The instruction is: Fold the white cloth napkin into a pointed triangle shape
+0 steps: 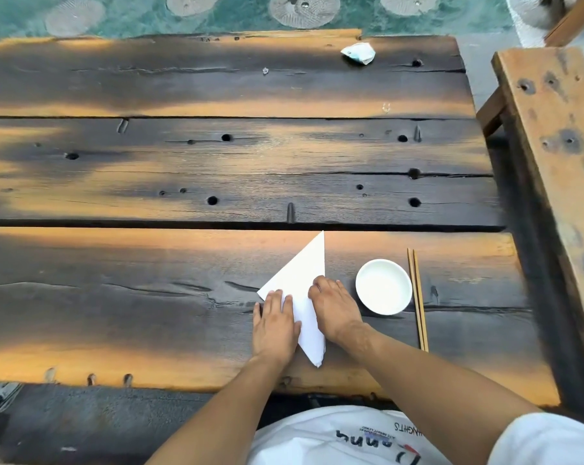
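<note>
The white cloth napkin (304, 270) lies flat on the near plank of the dark wooden table (150, 297). It is folded into a long pointed shape, with one tip pointing away from me and another toward the table's front edge. My left hand (275, 325) presses palm-down on its left corner. My right hand (335, 307) presses palm-down on its right edge. Both hands hide the napkin's middle part.
A small white bowl (383, 286) stands just right of my right hand, with a pair of wooden chopsticks (418, 298) beside it. A crumpled white wrapper (358, 53) lies at the table's far edge. A wooden bench (552, 146) flanks the right side.
</note>
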